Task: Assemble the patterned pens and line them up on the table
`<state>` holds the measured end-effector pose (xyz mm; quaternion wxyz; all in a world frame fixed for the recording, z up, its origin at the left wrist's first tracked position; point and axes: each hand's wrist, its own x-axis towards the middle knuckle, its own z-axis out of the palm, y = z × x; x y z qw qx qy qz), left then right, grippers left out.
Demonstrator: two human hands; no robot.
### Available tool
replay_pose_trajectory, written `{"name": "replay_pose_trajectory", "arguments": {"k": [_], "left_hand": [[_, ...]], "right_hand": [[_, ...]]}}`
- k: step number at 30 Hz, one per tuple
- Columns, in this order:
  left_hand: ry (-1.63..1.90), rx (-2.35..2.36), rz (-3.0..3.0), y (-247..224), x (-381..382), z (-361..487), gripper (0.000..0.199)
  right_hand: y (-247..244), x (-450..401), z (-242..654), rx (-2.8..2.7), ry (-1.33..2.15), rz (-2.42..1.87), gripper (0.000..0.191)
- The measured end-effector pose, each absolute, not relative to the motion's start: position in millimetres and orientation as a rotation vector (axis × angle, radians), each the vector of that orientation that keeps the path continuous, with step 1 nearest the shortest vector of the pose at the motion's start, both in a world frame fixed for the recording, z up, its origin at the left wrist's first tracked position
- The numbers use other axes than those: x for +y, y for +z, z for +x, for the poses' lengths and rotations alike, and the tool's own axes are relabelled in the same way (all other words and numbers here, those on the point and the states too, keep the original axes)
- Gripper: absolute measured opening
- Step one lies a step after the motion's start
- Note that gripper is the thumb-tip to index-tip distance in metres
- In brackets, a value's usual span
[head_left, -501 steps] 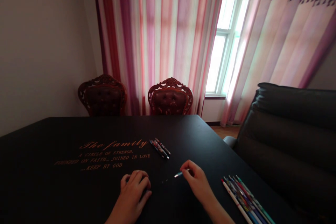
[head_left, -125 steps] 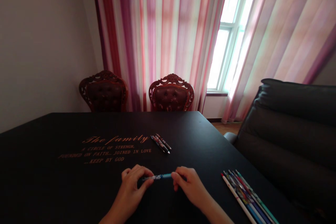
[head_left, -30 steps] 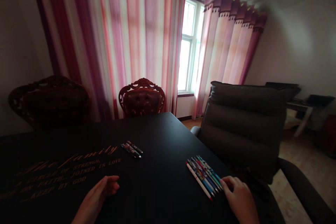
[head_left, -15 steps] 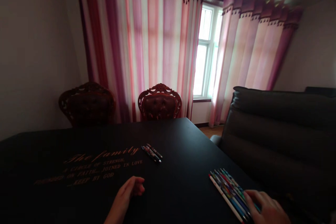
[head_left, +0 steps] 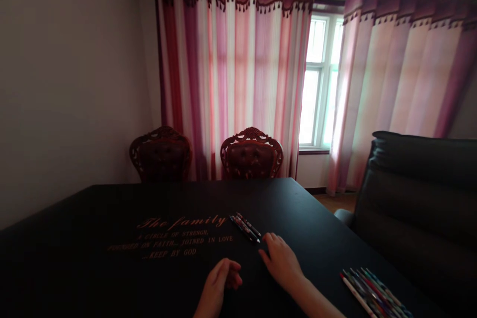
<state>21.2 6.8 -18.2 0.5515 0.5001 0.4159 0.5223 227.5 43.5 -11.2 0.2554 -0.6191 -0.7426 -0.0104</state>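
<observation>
Carved chairs [head_left: 252,155] line far edge of table [head_left: 186,198]; black armchair [head_left: 417,208] along right edge. Longer pen row [head_left: 367,292] lies near right edge, toward near side. Right hand [head_left: 279,261], released, thumb parted, just beside small pen cluster [head_left: 245,227], mid-table: dark, patterned, pale-tipped, slanting. Left hand [head_left: 224,276] loosely curled, released.

Small cluster of dark patterned pens [head_left: 244,229], lying flat, slanted, close together on black table [head_left: 208,198]; larger row of multicoloured pens [head_left: 377,292] at lower right, white red-tipped pen [head_left: 357,295] leftmost
</observation>
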Motion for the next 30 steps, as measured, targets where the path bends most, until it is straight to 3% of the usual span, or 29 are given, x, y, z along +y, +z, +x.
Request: {"name": "replay_pose_trajectory", "arguments": {"k": [5, 15, 24, 30], "left_hand": [[1.227, 0.999, 1.196, -20, 8, 24, 0.064], [1.195, 1.012, 1.198, -21, 10, 25, 0.060], [1.200, 1.044, 1.181, -13, 10, 21, 0.055], [1.327, 1.059, 1.076, -16, 13, 19, 0.057]], "right_hand": [[-22, 67, 211, -1.962, -0.049, -1.698, 0.008], [-32, 74, 218, -1.867, 0.067, -1.565, 0.007], [-22, 71, 223, -1.653, 0.237, -1.400, 0.039], [-36, 44, 220, -1.458, 0.869, -1.272, 0.058]]}}
